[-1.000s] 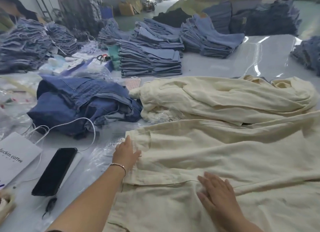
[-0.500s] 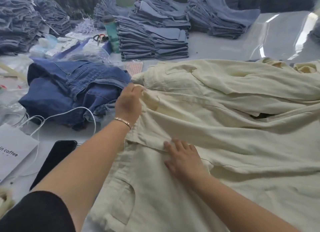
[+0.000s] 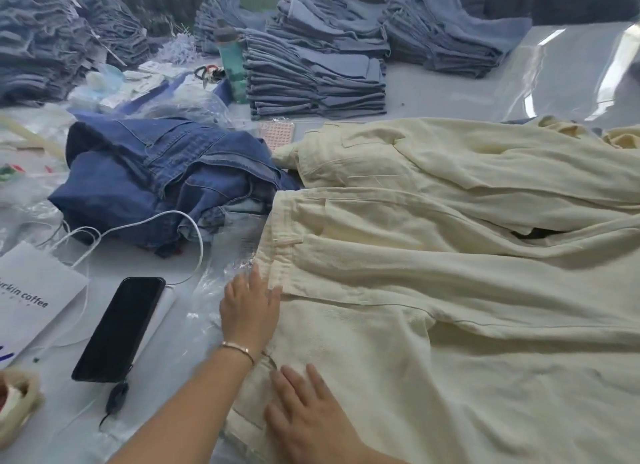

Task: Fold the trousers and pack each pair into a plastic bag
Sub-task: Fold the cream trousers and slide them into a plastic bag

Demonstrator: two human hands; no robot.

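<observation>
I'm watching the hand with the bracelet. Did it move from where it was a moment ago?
Yes. The left hand came back toward the person, away from the dark blue denim pile, and now lies beside the black phone on the cream trousers' edge.

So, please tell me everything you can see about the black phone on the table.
The black phone lies flat on the pale table, screen up and dark, slanting from near left to far right. It looks glossy and slim. A white cable runs toward its far end; a small dark charm hangs from its near end. A white paper bag lies to its left. Neither hand touches it.
</observation>
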